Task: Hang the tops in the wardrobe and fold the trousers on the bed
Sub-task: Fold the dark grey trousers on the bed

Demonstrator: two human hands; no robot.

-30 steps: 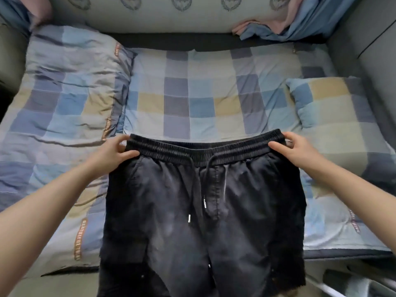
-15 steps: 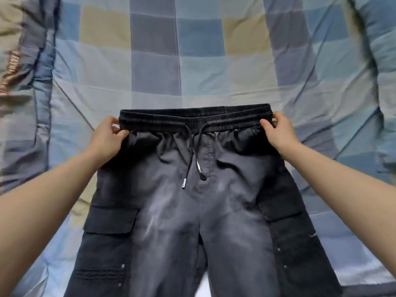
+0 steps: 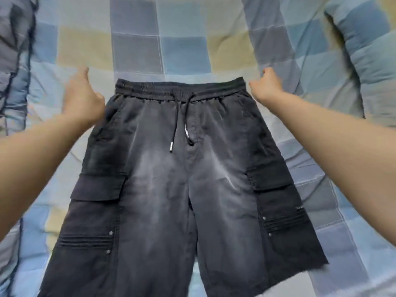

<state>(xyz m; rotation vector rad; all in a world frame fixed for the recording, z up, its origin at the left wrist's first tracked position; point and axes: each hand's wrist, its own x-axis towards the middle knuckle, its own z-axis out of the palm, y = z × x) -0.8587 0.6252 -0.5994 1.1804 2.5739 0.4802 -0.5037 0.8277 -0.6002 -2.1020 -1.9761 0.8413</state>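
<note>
The black cargo shorts (image 3: 171, 189) are lying spread flat, front side up, on the checked bed cover (image 3: 137, 43), with the elastic waistband (image 3: 180, 87) at the far end and the 2 legs running back toward the camera. The drawstring (image 3: 179, 116) is trailing down from the waistband's middle, its 2 metal-tipped ends resting on the fabric. 1 cargo pocket is sitting on each outer leg.

Both bare forearms are reaching forward from the lower corners, converging on the waistband's ends. The left hand (image 3: 82, 99) is hovering just beside the waistband's left corner, thumb sticking up and fingers loosely relaxed; it is gripping nothing, though its lower edge is overlapping the hip of the shorts and contact there cannot be told. The right hand (image 3: 266, 87) is sitting just beside the right corner, thumb raised, fingers loosely curled and pointing toward the waistband without closing on it. Both hands are blurred.

A pillow (image 3: 364, 50) in the same checked fabric is lying at the far right, and bunched bedding (image 3: 15, 50) is running along the left edge.
</note>
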